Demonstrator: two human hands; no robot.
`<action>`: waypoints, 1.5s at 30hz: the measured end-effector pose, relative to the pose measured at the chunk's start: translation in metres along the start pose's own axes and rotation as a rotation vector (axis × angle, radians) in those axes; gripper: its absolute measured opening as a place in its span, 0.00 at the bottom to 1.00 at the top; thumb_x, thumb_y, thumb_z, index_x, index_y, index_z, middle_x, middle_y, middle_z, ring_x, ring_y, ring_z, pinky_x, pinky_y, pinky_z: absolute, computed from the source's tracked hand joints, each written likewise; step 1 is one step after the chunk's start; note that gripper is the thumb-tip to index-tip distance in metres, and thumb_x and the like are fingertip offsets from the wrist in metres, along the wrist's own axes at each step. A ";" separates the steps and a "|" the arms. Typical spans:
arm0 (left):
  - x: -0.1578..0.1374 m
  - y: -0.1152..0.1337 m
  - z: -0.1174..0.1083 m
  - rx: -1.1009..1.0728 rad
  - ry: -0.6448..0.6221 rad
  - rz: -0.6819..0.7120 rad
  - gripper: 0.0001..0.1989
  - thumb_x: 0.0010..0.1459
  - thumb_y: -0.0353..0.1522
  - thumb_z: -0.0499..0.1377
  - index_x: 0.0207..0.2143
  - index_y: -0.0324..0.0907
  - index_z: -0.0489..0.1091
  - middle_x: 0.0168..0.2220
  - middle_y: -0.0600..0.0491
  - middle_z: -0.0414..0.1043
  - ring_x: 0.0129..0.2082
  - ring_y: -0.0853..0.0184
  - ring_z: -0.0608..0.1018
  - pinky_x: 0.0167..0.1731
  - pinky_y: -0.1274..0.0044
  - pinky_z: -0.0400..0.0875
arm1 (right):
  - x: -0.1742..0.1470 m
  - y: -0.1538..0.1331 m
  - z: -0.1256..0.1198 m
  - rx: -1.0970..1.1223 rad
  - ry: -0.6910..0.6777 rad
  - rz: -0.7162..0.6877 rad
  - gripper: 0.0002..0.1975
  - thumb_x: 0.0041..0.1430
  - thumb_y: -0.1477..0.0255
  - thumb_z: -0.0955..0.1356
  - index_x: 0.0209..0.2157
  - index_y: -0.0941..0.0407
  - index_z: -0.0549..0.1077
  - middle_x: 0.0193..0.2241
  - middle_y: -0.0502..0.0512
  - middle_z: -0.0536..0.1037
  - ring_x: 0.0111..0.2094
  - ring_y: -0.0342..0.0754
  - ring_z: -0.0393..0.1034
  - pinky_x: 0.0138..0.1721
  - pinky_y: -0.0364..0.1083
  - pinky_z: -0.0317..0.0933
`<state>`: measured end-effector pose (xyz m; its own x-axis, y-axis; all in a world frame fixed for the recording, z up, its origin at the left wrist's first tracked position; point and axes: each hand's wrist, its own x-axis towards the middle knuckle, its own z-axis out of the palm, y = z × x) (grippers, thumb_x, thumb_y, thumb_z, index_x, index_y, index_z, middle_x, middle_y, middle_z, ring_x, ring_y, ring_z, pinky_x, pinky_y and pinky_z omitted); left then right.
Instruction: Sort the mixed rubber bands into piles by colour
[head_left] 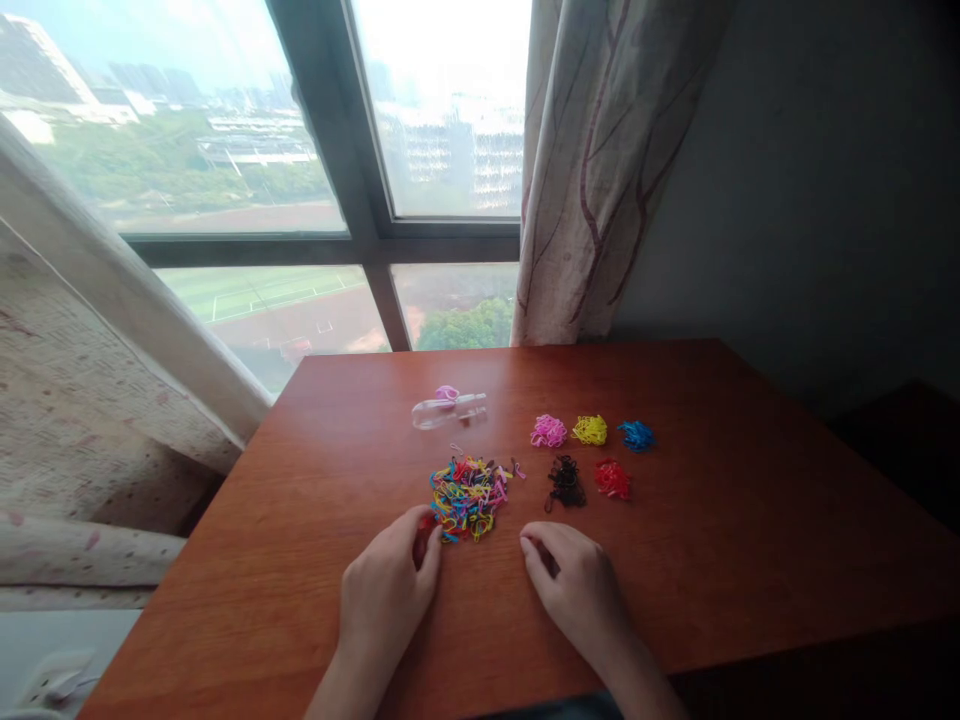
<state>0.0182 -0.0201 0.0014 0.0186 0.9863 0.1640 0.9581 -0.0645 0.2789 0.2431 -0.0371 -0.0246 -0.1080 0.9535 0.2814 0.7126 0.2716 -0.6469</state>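
A mixed pile of small pear-shaped pins [469, 495], in several colours, lies mid-table. My left hand [386, 580] rests at the pile's near left edge, its fingers curled round what look like red pins [426, 522]. To the right of the pile, my right hand [574, 580] sits low over the wood, thumb and forefinger pinched together; anything between them is hidden. Beyond it are single-colour heaps: black pins [566, 482], red pins [613, 480], pink pins [549, 431], yellow pins [591, 430] and blue pins [637, 435].
A clear bottle-shaped container [435, 413] lies on its side behind the mixed pile, with a pink looped item [447, 394] at it. The brown wooden table [750, 520] reaches to a window and a patterned curtain [592, 180]. Another curtain [90, 370] hangs at the left.
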 end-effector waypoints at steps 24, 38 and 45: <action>-0.013 -0.009 0.001 -0.114 0.042 0.121 0.10 0.61 0.36 0.55 0.43 0.47 0.72 0.33 0.57 0.81 0.31 0.65 0.82 0.29 0.78 0.73 | 0.001 -0.002 -0.003 -0.005 0.014 -0.008 0.09 0.64 0.74 0.63 0.33 0.53 0.75 0.29 0.52 0.79 0.30 0.47 0.74 0.34 0.43 0.63; -0.011 -0.007 -0.001 -0.099 0.027 0.163 0.11 0.60 0.35 0.54 0.43 0.47 0.73 0.40 0.55 0.82 0.37 0.63 0.83 0.34 0.76 0.75 | 0.001 -0.001 -0.002 0.007 0.004 0.000 0.10 0.65 0.72 0.62 0.33 0.53 0.75 0.28 0.53 0.78 0.29 0.47 0.73 0.33 0.43 0.62; -0.011 -0.008 0.001 -0.129 0.011 0.142 0.10 0.61 0.36 0.56 0.42 0.47 0.73 0.39 0.56 0.81 0.36 0.64 0.82 0.33 0.77 0.74 | 0.001 -0.002 -0.003 0.012 0.000 0.005 0.10 0.64 0.73 0.63 0.33 0.53 0.75 0.29 0.52 0.79 0.30 0.47 0.73 0.34 0.44 0.62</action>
<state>0.0107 -0.0306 -0.0032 0.1469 0.9643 0.2204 0.9017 -0.2221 0.3709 0.2437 -0.0373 -0.0206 -0.1041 0.9548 0.2785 0.7046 0.2685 -0.6569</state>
